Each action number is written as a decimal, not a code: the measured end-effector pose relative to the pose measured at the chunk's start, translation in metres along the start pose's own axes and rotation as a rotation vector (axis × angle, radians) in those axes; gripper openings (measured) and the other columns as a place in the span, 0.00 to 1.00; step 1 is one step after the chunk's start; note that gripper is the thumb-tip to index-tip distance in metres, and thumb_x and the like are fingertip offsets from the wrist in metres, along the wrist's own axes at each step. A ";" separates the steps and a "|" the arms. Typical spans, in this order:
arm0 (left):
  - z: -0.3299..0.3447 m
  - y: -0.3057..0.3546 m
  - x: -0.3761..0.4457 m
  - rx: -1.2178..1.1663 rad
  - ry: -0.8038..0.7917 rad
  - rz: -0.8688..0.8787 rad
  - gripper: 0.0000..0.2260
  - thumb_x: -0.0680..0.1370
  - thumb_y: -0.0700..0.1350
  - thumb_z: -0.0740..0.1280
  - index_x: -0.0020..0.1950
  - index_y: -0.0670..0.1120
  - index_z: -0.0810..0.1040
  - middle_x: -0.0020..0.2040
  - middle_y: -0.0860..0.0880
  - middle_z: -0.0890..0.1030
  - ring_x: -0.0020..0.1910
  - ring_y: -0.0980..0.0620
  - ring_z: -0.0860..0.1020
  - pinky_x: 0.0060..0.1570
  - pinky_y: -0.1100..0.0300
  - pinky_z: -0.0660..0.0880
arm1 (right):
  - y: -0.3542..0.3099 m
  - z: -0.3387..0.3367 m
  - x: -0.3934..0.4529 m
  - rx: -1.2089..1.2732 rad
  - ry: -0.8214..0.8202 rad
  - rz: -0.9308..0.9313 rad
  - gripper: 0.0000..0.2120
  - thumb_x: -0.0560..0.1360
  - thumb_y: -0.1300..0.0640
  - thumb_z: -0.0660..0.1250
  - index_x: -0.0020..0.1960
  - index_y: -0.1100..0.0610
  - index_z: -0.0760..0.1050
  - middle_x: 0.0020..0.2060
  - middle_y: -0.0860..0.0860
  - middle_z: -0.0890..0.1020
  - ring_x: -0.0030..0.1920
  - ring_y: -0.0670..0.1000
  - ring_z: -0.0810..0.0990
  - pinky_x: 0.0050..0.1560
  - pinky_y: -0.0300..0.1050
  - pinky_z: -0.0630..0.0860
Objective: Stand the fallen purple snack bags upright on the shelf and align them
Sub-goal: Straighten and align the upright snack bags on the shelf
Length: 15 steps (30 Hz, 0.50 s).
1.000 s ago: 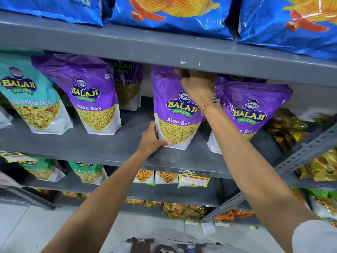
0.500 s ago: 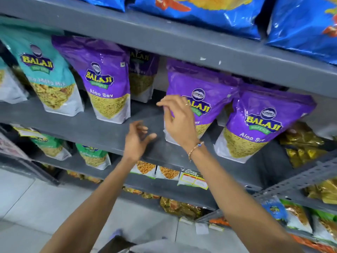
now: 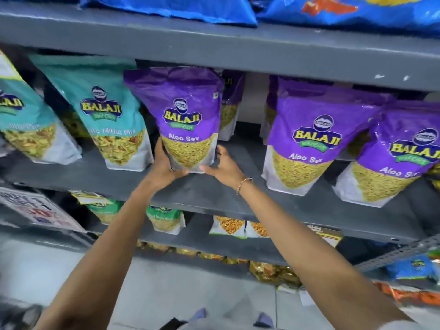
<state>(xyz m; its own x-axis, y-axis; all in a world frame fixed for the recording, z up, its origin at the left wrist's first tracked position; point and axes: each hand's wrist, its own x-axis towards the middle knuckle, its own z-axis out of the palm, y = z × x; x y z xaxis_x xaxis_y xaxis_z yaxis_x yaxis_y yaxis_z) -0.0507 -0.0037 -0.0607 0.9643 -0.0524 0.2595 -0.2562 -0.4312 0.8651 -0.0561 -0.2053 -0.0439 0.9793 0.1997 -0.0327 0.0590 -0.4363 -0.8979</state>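
Three purple Aloo Sev bags stand along the front of the grey shelf (image 3: 309, 210). The left purple bag (image 3: 184, 115) is upright; my left hand (image 3: 164, 163) cups its lower left corner and my right hand (image 3: 225, 165) touches its lower right corner with fingers spread. The middle purple bag (image 3: 307, 141) and the right purple bag (image 3: 402, 158) stand to the right, leaning a little left, the right one overlapping the middle one. Another purple bag (image 3: 229, 108) stands behind the held one, mostly hidden.
Teal mix bags (image 3: 107, 115) stand to the left of the purple ones. Blue chip bags (image 3: 357, 10) fill the shelf above, whose grey edge hangs low over the bag tops. Lower shelves hold green and gold packets (image 3: 164, 217). A gap lies between the left and middle purple bags.
Both hands have left the middle purple bag and moved left to the left purple bag, now gripping its base. The view has shifted left.
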 end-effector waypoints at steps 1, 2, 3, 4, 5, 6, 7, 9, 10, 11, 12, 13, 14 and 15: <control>-0.001 0.000 0.003 0.002 0.009 -0.004 0.49 0.62 0.37 0.79 0.72 0.38 0.51 0.68 0.48 0.63 0.63 0.63 0.65 0.56 0.80 0.63 | -0.001 0.005 0.004 0.028 0.015 -0.004 0.37 0.69 0.56 0.74 0.70 0.61 0.58 0.68 0.54 0.70 0.66 0.51 0.70 0.60 0.41 0.70; -0.001 0.001 0.005 -0.008 0.021 -0.032 0.49 0.62 0.37 0.79 0.73 0.39 0.50 0.67 0.50 0.63 0.62 0.63 0.64 0.52 0.83 0.62 | -0.002 0.009 0.007 0.045 0.024 -0.008 0.36 0.69 0.56 0.75 0.69 0.61 0.58 0.67 0.54 0.70 0.65 0.51 0.71 0.58 0.40 0.69; -0.001 0.000 0.007 -0.014 0.026 -0.060 0.48 0.63 0.39 0.79 0.73 0.41 0.51 0.67 0.52 0.64 0.62 0.62 0.64 0.50 0.83 0.62 | -0.003 0.014 0.008 0.055 0.040 -0.005 0.35 0.69 0.56 0.75 0.68 0.60 0.59 0.66 0.54 0.72 0.63 0.51 0.72 0.56 0.40 0.69; -0.001 -0.003 0.009 -0.013 0.030 -0.084 0.48 0.62 0.40 0.80 0.73 0.42 0.52 0.66 0.53 0.65 0.62 0.60 0.65 0.50 0.82 0.63 | -0.002 0.017 0.010 0.073 0.062 0.003 0.34 0.68 0.56 0.75 0.66 0.60 0.60 0.64 0.54 0.73 0.61 0.51 0.73 0.55 0.41 0.70; -0.001 -0.006 0.012 -0.005 0.032 -0.101 0.46 0.62 0.42 0.80 0.72 0.43 0.56 0.65 0.53 0.67 0.62 0.57 0.67 0.52 0.77 0.64 | -0.001 0.019 0.012 0.094 0.101 0.008 0.32 0.68 0.57 0.76 0.65 0.60 0.62 0.63 0.55 0.75 0.60 0.52 0.75 0.54 0.42 0.71; -0.001 -0.008 0.013 0.008 0.037 -0.119 0.44 0.60 0.43 0.81 0.70 0.44 0.60 0.64 0.52 0.70 0.61 0.55 0.70 0.54 0.71 0.66 | 0.002 0.020 0.013 0.111 0.144 0.009 0.31 0.68 0.58 0.76 0.64 0.60 0.63 0.61 0.55 0.77 0.59 0.53 0.76 0.53 0.42 0.73; -0.002 -0.009 0.015 0.030 0.047 -0.136 0.42 0.58 0.45 0.82 0.67 0.45 0.64 0.62 0.51 0.73 0.59 0.54 0.72 0.53 0.65 0.67 | 0.003 0.020 0.014 0.118 0.184 0.005 0.30 0.67 0.58 0.76 0.63 0.60 0.64 0.60 0.55 0.78 0.58 0.53 0.77 0.52 0.42 0.74; -0.001 -0.005 0.015 0.045 0.061 -0.154 0.37 0.55 0.48 0.82 0.59 0.49 0.69 0.56 0.52 0.77 0.51 0.59 0.74 0.46 0.68 0.69 | 0.006 0.016 0.014 0.121 0.228 -0.003 0.30 0.66 0.58 0.77 0.62 0.59 0.66 0.57 0.53 0.79 0.54 0.50 0.78 0.49 0.35 0.76; 0.003 -0.001 0.014 0.030 0.061 -0.139 0.35 0.53 0.50 0.83 0.55 0.52 0.69 0.53 0.54 0.77 0.47 0.65 0.74 0.42 0.74 0.68 | 0.010 0.013 0.013 0.123 0.236 -0.005 0.29 0.66 0.58 0.77 0.61 0.59 0.67 0.55 0.52 0.80 0.52 0.49 0.78 0.45 0.29 0.76; 0.007 0.001 0.013 0.014 0.064 -0.115 0.33 0.52 0.51 0.82 0.51 0.56 0.69 0.50 0.57 0.77 0.43 0.71 0.73 0.38 0.78 0.66 | 0.013 0.010 0.011 0.128 0.244 -0.006 0.28 0.66 0.58 0.77 0.61 0.58 0.67 0.53 0.50 0.79 0.51 0.48 0.78 0.42 0.27 0.75; 0.011 0.003 0.012 0.001 0.067 -0.098 0.32 0.51 0.52 0.81 0.49 0.57 0.69 0.48 0.58 0.76 0.42 0.73 0.73 0.37 0.79 0.66 | 0.017 0.007 0.011 0.139 0.257 -0.007 0.27 0.66 0.59 0.77 0.60 0.58 0.67 0.52 0.50 0.79 0.51 0.48 0.79 0.43 0.27 0.76; 0.017 0.006 0.010 -0.012 0.064 -0.100 0.32 0.51 0.54 0.80 0.49 0.58 0.70 0.48 0.58 0.76 0.44 0.71 0.74 0.39 0.76 0.67 | 0.022 0.002 0.008 0.158 0.269 -0.002 0.27 0.66 0.60 0.76 0.60 0.58 0.67 0.52 0.51 0.79 0.52 0.50 0.80 0.47 0.32 0.78; 0.023 0.009 0.009 -0.021 0.058 -0.116 0.33 0.51 0.54 0.80 0.51 0.56 0.70 0.49 0.57 0.76 0.47 0.67 0.74 0.42 0.72 0.68 | 0.027 -0.003 0.006 0.177 0.283 0.001 0.26 0.66 0.61 0.76 0.60 0.58 0.67 0.53 0.53 0.80 0.53 0.53 0.80 0.51 0.40 0.79; 0.029 0.011 0.008 -0.025 0.055 -0.129 0.34 0.51 0.54 0.80 0.53 0.53 0.70 0.50 0.57 0.75 0.49 0.62 0.73 0.43 0.70 0.68 | 0.031 -0.008 0.003 0.187 0.299 0.001 0.26 0.66 0.62 0.76 0.59 0.59 0.67 0.54 0.54 0.80 0.54 0.54 0.80 0.54 0.45 0.79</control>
<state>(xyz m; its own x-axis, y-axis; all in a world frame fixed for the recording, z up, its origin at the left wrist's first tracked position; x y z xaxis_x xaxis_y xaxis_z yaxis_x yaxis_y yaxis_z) -0.0434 -0.0347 -0.0614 0.9845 0.0514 0.1678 -0.1327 -0.4084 0.9031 -0.0503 -0.2250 -0.0686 0.9943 -0.0785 0.0715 0.0486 -0.2629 -0.9636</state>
